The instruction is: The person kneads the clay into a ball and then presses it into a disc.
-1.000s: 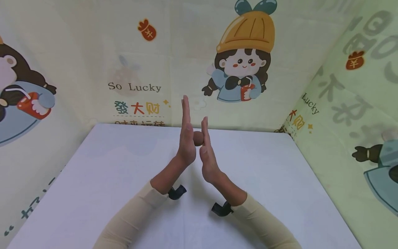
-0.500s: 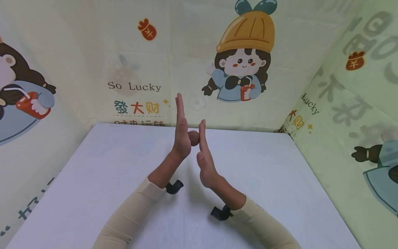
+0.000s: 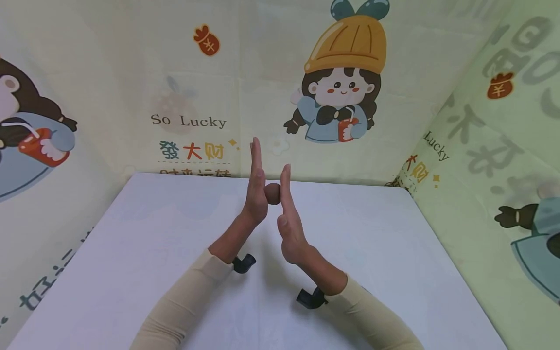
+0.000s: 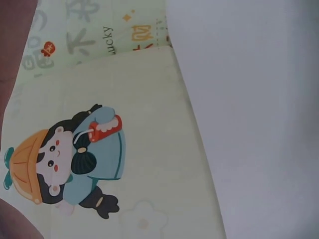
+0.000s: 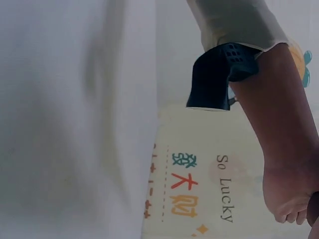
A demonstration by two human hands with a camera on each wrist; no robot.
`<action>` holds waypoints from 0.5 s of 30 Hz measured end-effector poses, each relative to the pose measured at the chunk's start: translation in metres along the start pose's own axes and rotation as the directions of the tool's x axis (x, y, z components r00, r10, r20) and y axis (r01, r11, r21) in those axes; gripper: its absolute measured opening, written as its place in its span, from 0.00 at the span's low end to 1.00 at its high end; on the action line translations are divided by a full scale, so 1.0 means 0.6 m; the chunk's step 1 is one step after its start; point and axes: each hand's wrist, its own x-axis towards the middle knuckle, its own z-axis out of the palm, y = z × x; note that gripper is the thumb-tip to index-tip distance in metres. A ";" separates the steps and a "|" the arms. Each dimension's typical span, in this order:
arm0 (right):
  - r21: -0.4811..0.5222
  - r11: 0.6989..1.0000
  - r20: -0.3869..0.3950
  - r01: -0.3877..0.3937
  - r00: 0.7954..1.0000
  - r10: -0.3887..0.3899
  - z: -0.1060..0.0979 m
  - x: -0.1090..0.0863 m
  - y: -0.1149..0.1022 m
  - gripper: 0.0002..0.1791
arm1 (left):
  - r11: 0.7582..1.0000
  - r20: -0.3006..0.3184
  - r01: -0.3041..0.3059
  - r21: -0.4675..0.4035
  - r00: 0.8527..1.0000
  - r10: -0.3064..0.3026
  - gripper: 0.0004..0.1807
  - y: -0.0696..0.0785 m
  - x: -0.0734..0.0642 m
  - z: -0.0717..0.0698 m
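Observation:
A small brown ball is pressed between my two hands, raised above the white table. My left hand stands upright on its left, fingers straight and pointing up, its palm side touching the ball. On the other side, the straight fingers of my right hand press against it. Below the ball the palms are apart, leaving a gap. The right wrist view catches my left hand and a dark edge of the ball at the right border. The left wrist view shows only blurred bits of hand at its left edge.
The white table spreads beneath both arms. Cream cloth printed with cartoon figures and lettering hangs at the back and sides. A black wrist mount is on the left wrist, another black mount on the right.
Both hands and the ball between them have shifted slightly left since a second ago. Over the last half second the left fingertips have dipped a little and the right fingertips have risen slightly.

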 end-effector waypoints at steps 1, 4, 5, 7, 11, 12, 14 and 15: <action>-0.003 1.000 -0.006 0.006 1.000 -0.006 -0.001 0.001 -0.001 0.53 | 1.000 0.007 0.005 -0.005 1.000 -0.005 0.40 -0.002 -0.001 0.001; -0.005 1.000 -0.018 0.022 1.000 -0.022 -0.003 0.004 -0.003 0.54 | 1.000 0.029 0.016 -0.009 0.999 -0.016 0.42 -0.009 -0.006 0.005; -0.005 1.000 -0.022 0.027 0.999 -0.027 -0.004 0.006 -0.004 0.54 | 1.000 0.034 0.018 -0.003 0.999 -0.018 0.42 -0.010 -0.007 0.006; -0.002 0.999 -0.029 0.037 0.999 -0.037 -0.006 0.009 -0.006 0.54 | 1.000 0.046 0.026 0.006 0.999 -0.026 0.43 -0.014 -0.011 0.009; -0.009 0.999 -0.042 0.033 0.999 -0.034 -0.012 0.014 -0.006 0.55 | 0.999 0.074 0.046 0.015 0.996 -0.047 0.43 -0.019 -0.019 0.015; -0.014 0.999 -0.043 0.028 0.999 -0.029 -0.013 0.015 -0.005 0.55 | 0.999 0.079 0.047 0.015 0.996 -0.048 0.43 -0.020 -0.022 0.017; -0.022 1.000 -0.049 0.020 0.999 -0.021 -0.017 0.016 -0.002 0.55 | 0.999 0.083 0.047 0.017 0.995 -0.048 0.44 -0.021 -0.026 0.021; -0.025 1.000 -0.050 0.016 0.999 -0.017 -0.020 0.017 -0.001 0.55 | 0.999 0.087 0.045 0.014 0.995 -0.046 0.45 -0.021 -0.029 0.023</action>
